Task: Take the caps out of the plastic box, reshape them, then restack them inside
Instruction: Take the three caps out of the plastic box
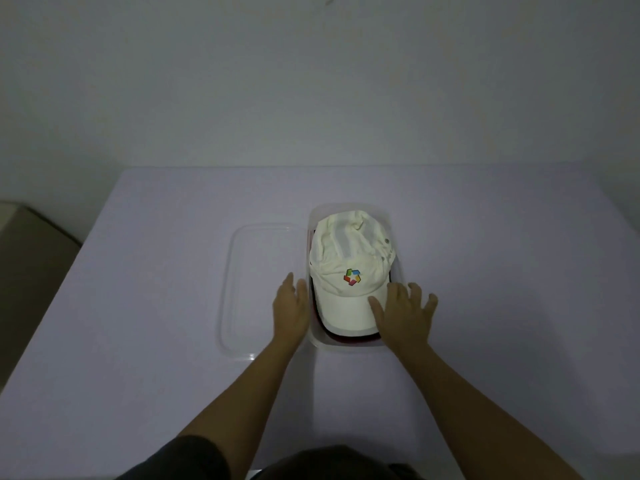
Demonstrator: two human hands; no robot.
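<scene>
A clear plastic box [349,344] stands on the table, right of centre. A cream cap [346,271] with a colourful logo lies on top inside it, brim toward me. Under it the edge of a dark red cap [341,338] shows. My left hand [290,306] is flat against the box's left outer wall, fingers straight. Spread over the box's right near corner is my right hand [403,315], its thumb touching the cream cap's brim. Neither hand grips anything.
The box's clear lid [239,292] lies flat on the table just left of the box, partly under my left hand. A pale cloth covers the table [138,341]. A wall rises behind it, and a brownish object [31,244] sits off the left edge.
</scene>
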